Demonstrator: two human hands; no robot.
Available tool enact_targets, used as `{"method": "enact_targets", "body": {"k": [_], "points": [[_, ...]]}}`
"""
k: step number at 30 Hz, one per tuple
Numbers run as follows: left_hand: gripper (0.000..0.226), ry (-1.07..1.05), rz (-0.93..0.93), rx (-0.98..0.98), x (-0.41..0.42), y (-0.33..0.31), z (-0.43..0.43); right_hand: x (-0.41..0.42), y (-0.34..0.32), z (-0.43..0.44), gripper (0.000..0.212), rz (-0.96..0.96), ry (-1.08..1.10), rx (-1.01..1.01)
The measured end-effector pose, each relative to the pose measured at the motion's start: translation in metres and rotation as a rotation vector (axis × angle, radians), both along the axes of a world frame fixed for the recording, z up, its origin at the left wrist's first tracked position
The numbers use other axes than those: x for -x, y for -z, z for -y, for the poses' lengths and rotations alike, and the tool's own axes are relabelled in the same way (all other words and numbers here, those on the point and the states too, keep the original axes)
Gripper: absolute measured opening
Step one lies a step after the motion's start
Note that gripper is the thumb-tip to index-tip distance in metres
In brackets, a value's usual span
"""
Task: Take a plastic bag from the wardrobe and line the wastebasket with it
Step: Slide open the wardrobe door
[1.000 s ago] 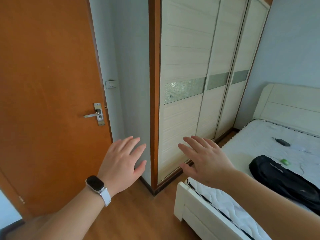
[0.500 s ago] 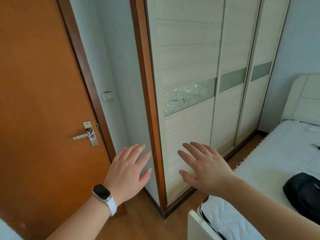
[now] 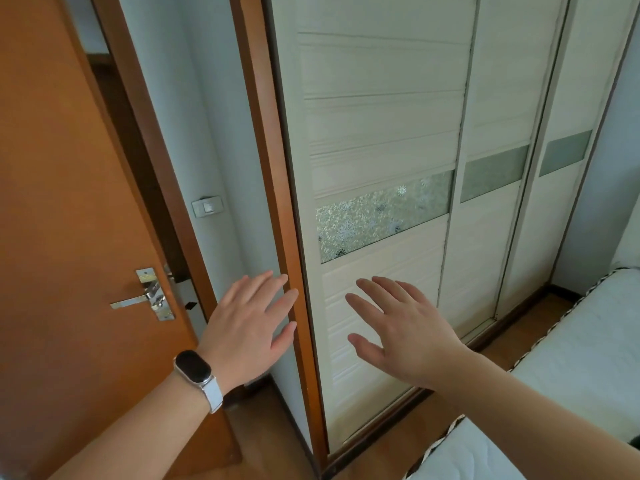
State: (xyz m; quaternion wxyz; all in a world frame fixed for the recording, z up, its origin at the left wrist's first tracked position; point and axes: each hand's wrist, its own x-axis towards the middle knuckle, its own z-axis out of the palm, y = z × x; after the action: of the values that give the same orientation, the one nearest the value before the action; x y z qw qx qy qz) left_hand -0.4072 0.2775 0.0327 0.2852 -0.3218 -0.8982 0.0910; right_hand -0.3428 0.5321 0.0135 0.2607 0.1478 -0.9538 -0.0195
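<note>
The wardrobe [image 3: 381,133] fills the middle of the view, with cream sliding doors, a frosted patterned glass strip and a brown wooden side frame. Its doors are closed. My left hand [image 3: 249,327], wearing a watch with a white strap, is held out flat with fingers apart in front of the brown frame. My right hand [image 3: 401,330] is spread in front of the nearest door's lower panel, below the glass strip. Neither hand holds anything. No plastic bag or wastebasket is in view.
An orange-brown room door [image 3: 69,202] with a metal lever handle [image 3: 145,296] stands open on the left. A light switch [image 3: 207,206] is on the narrow wall beside the wardrobe. A white mattress [image 3: 588,358] lies at the right, wooden floor between it and the wardrobe.
The view has moved closer to the wardrobe and turned left, so the bed and black bag slid out on the right. Both hands stay spread and now reach nearer the nearest door.
</note>
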Motion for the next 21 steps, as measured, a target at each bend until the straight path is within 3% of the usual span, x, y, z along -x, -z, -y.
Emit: {"method": "enact_targets", "body": {"k": [8, 21], "points": [[0.047, 0.088, -0.068, -0.027, 0.105, -0.006, -0.014, 0.093, 0.002, -0.012, 0.053, -0.102, -0.006, -0.041], [0.041, 0.341, -0.292, -0.115, 0.283, -0.043, -0.052, 0.249, -0.017, -0.017, 0.055, -0.172, 0.195, -0.045]]}}
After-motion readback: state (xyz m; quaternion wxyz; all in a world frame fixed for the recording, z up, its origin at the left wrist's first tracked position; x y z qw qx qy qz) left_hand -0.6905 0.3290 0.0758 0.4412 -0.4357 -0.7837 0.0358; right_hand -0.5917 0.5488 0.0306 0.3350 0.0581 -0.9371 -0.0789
